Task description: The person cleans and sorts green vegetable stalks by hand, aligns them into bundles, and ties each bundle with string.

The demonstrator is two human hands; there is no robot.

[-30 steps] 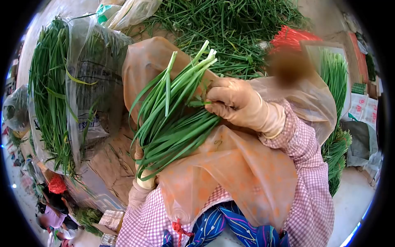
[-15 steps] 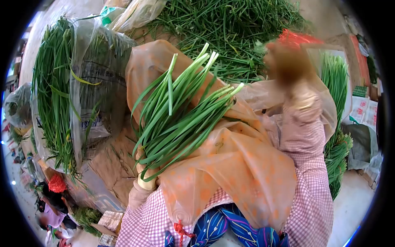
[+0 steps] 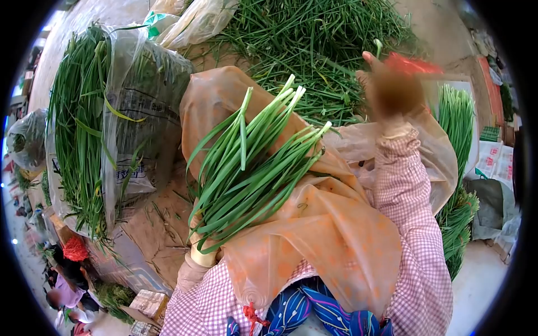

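Observation:
A bundle of green leafy stalks (image 3: 252, 168) with white ends lies over the orange-spotted plastic sheet (image 3: 336, 241) on my lap. Its leafy end rests at my left hand (image 3: 200, 242), which is gloved; the leaves cover most of its fingers. My right hand (image 3: 374, 75) is stretched forward beside the heap of loose green stalks (image 3: 319, 39). A brown blur covers most of it, and only fingertips show at its left edge, near a small pale stalk tip (image 3: 378, 47). Whether it holds anything is hidden.
Plastic-wrapped greens (image 3: 78, 140) stand on the left. Red ties (image 3: 412, 63) lie beyond my right hand, with upright green stalks (image 3: 455, 117) at the right. Cardboard (image 3: 151, 235) lies left of my lap. A person (image 3: 67, 292) is at the lower left.
My right hand has left the bundle and reached forward toward the heap and red ties. Stalks it had held now lie with the bundle. The view has shifted slightly.

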